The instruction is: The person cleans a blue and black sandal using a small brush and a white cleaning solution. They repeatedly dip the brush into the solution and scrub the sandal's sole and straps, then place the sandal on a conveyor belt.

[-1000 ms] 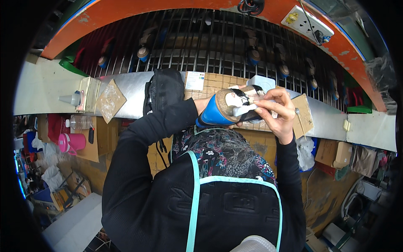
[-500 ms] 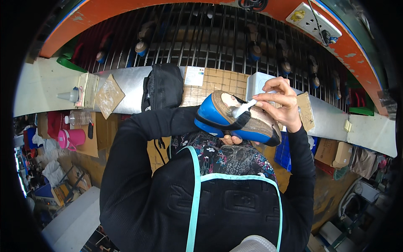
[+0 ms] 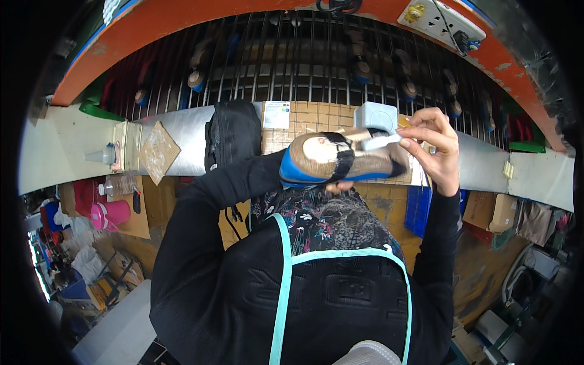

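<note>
A blue shoe upper (image 3: 293, 173) is held sole-side up above my lap. Its underside is brown and roughened, with a pale patch at one end and a black strap-like band across the middle. My left hand (image 3: 339, 187) grips it from below; only a few fingertips show under the near edge. In my right hand (image 3: 433, 146), a white brush (image 3: 382, 142) is pinched between thumb and fingers. The brush head lies over the right part of the underside, where motion smears the picture, so contact is hard to judge. Just behind stands a small pale grey container (image 3: 375, 115).
A black bag (image 3: 236, 135) lies on the metal ledge, left of a cardboard sheet (image 3: 319, 118). Beyond it runs a rack of metal rods (image 3: 261, 76) carrying several shoes. A power strip (image 3: 443, 25) hangs on the orange frame. At left is a pink jug (image 3: 111, 214).
The shoe upper has turned so its underside faces up more and lies flatter. My right hand has moved right with the brush, from the middle band toward the narrower end.
</note>
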The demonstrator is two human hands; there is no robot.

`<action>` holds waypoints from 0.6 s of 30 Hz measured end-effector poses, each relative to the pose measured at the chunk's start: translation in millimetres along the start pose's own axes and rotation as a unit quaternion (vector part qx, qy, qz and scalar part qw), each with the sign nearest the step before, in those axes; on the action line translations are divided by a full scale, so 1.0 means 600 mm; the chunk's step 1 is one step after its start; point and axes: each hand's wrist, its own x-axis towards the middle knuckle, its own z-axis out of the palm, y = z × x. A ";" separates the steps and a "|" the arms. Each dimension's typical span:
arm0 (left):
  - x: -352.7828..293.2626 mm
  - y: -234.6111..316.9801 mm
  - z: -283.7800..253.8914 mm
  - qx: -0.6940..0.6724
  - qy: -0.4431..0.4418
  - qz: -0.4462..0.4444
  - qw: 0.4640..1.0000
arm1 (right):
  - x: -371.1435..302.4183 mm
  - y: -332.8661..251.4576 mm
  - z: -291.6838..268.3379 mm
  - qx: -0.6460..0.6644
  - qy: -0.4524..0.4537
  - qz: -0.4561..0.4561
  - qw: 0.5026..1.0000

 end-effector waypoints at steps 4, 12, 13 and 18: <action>-0.013 0.063 0.037 0.049 0.370 0.245 0.895 | -0.053 -0.041 0.046 -0.011 0.052 0.084 0.995; 0.000 0.077 0.123 0.406 0.501 0.279 0.711 | -0.069 -0.062 0.126 -0.145 0.130 0.046 0.980; -0.001 0.075 0.127 0.426 0.504 0.270 0.702 | -0.063 -0.054 0.127 -0.183 0.155 0.032 0.970; -0.031 0.049 0.121 0.463 0.494 0.229 0.699 | -0.013 -0.006 0.091 -0.213 0.286 0.071 0.931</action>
